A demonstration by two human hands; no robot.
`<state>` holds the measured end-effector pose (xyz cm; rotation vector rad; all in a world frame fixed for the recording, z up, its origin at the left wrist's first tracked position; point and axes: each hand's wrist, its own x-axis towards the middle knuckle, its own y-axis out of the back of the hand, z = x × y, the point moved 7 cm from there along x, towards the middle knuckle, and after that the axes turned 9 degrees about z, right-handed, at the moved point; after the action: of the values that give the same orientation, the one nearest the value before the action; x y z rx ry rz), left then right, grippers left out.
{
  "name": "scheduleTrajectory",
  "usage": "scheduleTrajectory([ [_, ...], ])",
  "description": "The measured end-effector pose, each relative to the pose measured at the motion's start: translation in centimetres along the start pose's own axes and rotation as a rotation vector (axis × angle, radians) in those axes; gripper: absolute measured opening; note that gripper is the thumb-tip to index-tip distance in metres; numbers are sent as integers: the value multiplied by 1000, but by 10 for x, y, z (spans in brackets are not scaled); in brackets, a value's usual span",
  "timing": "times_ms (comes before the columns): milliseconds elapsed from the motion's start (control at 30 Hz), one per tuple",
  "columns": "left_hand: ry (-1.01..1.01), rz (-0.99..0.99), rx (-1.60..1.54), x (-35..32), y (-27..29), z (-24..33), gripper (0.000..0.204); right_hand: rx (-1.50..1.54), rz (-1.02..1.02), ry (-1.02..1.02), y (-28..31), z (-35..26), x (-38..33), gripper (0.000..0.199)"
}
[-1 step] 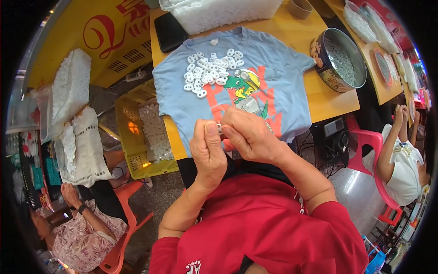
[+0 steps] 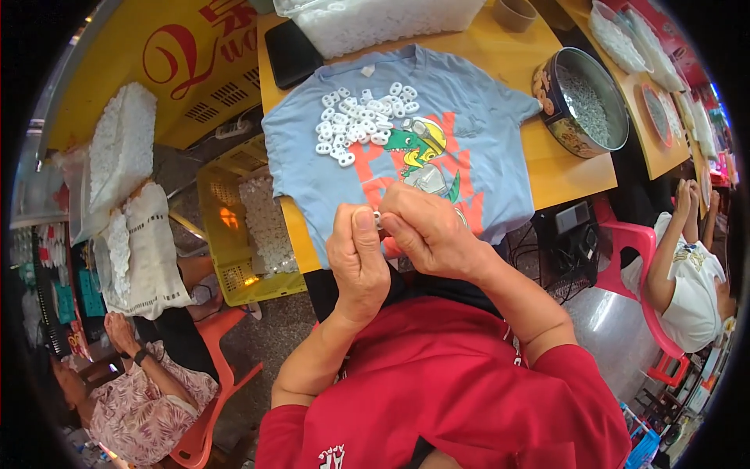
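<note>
Small white piece point(image 2: 377, 220) sits pinched between the fingertips of both hands, held over the near edge of the worktop point(image 2: 558, 176) and the lower hem of a light blue shirt point(image 2: 328, 184) spread flat there. The left hand point(image 2: 355, 258) is closed around it with the thumb up; the right hand point(image 2: 426, 230) is curled over it from the other side, fingers bent tight.

A heap of like white pieces point(image 2: 361, 121) lies on the upper part of the shirt, well apart from the hands, with open cloth between. The shirt's hem hangs just past the near worktop edge. A round metal tin point(image 2: 582, 105) of pieces stands at the right edge of the worktop, and a clear tub point(image 2: 383, 23) of pieces at the far edge, beside a black flat case point(image 2: 291, 53). To the left, below the worktop edge, a yellow crate point(image 2: 234, 227) stands on the floor. Another person point(image 2: 691, 273) sits on a pink chair point(image 2: 637, 266) to the right.

Against the earlier frame, nothing has shifted: the hands hold the same grip in the same place.
</note>
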<state>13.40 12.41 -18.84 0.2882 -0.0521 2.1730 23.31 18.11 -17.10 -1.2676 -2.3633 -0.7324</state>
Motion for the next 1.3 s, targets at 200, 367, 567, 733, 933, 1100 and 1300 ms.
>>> scheduleTrajectory([
  [200,24,-122,14,9,1,-7,26,16,-36,-101,-2,10,0,9],
  [367,45,-118,39,16,22,-21,27,-47,-123,-116,1,23,15,9],
  [567,190,52,-273,25,56,-37,30,-379,-29,29,-12,43,48,10],
  [733,160,70,-267,25,66,-36,31,-632,-163,53,-33,56,57,12],
  [933,135,104,-237,25,67,-35,30,-245,-23,-288,-14,60,48,19],
  [1100,116,109,-163,28,48,-26,27,496,139,-830,-9,52,21,23],
  [1300,15,95,-72,30,26,-12,27,644,253,-805,-7,34,10,20],
])
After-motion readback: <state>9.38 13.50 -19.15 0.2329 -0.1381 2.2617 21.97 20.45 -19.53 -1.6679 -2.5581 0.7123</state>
